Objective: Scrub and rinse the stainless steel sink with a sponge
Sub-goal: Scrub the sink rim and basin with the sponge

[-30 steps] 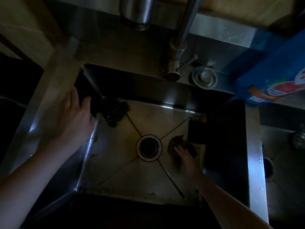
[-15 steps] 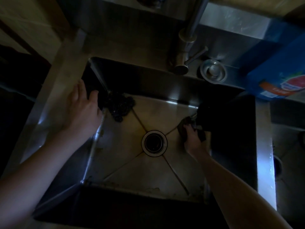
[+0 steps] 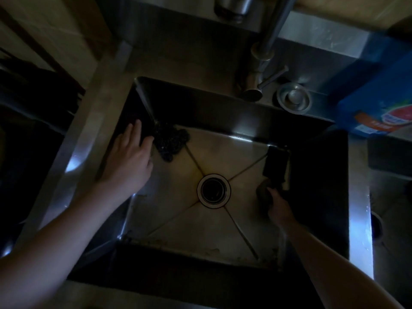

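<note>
The scene is dim. A stainless steel sink [image 3: 169,208] with a round drain [image 3: 213,191] fills the middle of the view. My right hand [image 3: 278,208] is down on the sink floor right of the drain, pressing a dark sponge [image 3: 263,189] held under its fingers. My left hand [image 3: 131,159] rests with straight fingers against the sink's left wall, close to the back left corner. A dark wire scourer [image 3: 170,142] lies in that corner, beside my left thumb. A flat dark pad [image 3: 276,163] lies near the right wall.
The faucet [image 3: 263,63] stands behind the sink, with a metal strainer plug [image 3: 293,100] to its right. A blue carton [image 3: 379,103] sits at the back right. A second basin [image 3: 392,219] lies beyond the right rim.
My right hand has drawn the sponge back toward me along the floor, away from the dark pad. My left hand stays on the left wall. The camera has shifted.
</note>
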### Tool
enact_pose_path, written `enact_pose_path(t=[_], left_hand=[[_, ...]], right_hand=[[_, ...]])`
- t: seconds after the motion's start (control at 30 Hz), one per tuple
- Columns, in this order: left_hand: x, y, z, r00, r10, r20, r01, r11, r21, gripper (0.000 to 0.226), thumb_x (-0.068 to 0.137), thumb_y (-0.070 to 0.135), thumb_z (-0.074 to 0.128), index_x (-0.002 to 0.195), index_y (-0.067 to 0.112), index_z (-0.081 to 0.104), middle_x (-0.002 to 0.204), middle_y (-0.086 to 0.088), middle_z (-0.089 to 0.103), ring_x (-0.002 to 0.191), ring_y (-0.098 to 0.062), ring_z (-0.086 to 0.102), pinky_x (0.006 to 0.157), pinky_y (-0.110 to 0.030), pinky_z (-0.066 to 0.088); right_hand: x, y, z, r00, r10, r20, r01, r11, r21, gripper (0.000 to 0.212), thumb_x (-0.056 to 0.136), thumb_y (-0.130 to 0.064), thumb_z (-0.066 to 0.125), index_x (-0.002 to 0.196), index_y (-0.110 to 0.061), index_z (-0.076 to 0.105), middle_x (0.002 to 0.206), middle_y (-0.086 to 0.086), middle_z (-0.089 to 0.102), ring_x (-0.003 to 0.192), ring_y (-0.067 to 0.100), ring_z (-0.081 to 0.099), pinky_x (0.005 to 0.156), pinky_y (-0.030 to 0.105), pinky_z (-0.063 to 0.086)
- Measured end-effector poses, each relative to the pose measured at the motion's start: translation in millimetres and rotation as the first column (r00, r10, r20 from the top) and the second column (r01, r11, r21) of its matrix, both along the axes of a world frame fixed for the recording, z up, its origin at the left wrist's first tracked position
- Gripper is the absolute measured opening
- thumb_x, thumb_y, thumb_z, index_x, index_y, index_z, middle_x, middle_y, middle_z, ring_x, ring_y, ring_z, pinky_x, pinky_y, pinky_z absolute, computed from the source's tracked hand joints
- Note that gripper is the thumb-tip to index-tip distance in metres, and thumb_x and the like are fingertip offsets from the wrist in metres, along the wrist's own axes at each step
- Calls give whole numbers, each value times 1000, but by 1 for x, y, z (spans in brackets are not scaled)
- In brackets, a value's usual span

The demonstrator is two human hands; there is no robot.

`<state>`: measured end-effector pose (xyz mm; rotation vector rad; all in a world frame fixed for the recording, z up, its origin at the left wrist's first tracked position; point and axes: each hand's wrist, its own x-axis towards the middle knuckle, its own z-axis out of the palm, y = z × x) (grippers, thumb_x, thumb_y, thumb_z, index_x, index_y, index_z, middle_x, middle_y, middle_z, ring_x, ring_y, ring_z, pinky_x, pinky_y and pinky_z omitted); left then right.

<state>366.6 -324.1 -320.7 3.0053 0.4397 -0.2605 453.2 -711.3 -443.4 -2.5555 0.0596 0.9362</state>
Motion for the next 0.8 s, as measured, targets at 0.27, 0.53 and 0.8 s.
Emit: enact_pose_path(t=[0.27,0.53,0.8], left_hand=[[-31,-11,-1,997,-27,-78,28,999,18,54,82,21,59,133,11,46,151,-20,28,138,-37,26,107,-49,26],[-49,-4,5,996,-1,-84,1,1000,2,53,80,19,63,130,9,50,147,-23,33,135,-40,32,106,-53,29],[-57,4,14,1000,-11,-23,10,1000,-26,46,77,12,68,121,6,56,144,-25,37,133,-42,34,104,-53,34]], right_hand=[[-37,15,-11,984,179,-19,-180,982,-62,38,94,-1,48,132,-8,52,136,11,46,121,27,48,102,22,33],[-93,82,-16,782,610,-130,-590,791,161,68,91,7,41,149,-25,27,160,-2,6,148,28,1,119,39,11],[-131,136,-19,502,858,-105,-826,512,237,68,92,11,36,148,-27,28,160,-7,8,147,29,-2,116,50,14]])
